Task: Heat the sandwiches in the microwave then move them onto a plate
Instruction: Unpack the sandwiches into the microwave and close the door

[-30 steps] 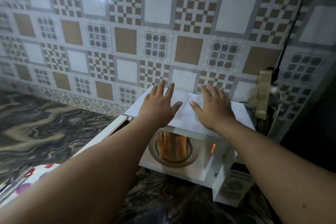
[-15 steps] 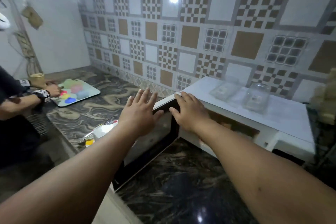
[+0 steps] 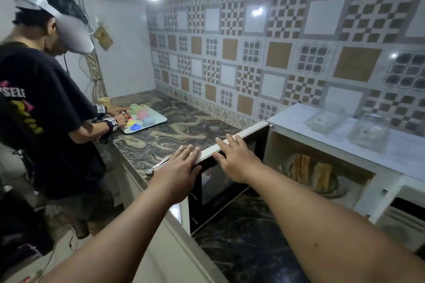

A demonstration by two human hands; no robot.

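A white microwave (image 3: pixel 345 131) stands on the marble counter at the right, its door (image 3: pixel 220 181) swung wide open toward me. Inside, toasted sandwich halves (image 3: pixel 310 171) stand upright on the round glass turntable (image 3: pixel 338 188). My left hand (image 3: pixel 177 172) lies flat against the outer side of the door's top edge, fingers spread. My right hand (image 3: pixel 234 158) rests on the door's top edge from the inner side, fingers extended. Neither hand holds anything. No plate for the sandwiches can be made out.
Two clear plastic boxes (image 3: pixel 368 131) sit on the microwave's top. A knife-like utensil (image 3: pixel 158 165) lies on the counter left of the door. Another person (image 3: pixel 46 108) at the left handles coloured shapes on a tray (image 3: pixel 142 119). A beige cup (image 3: pixel 104 100) stands behind.
My hands went from the microwave's top to the door's top edge. The view swung left, bringing the other person fully into sight. The door stands wide open.
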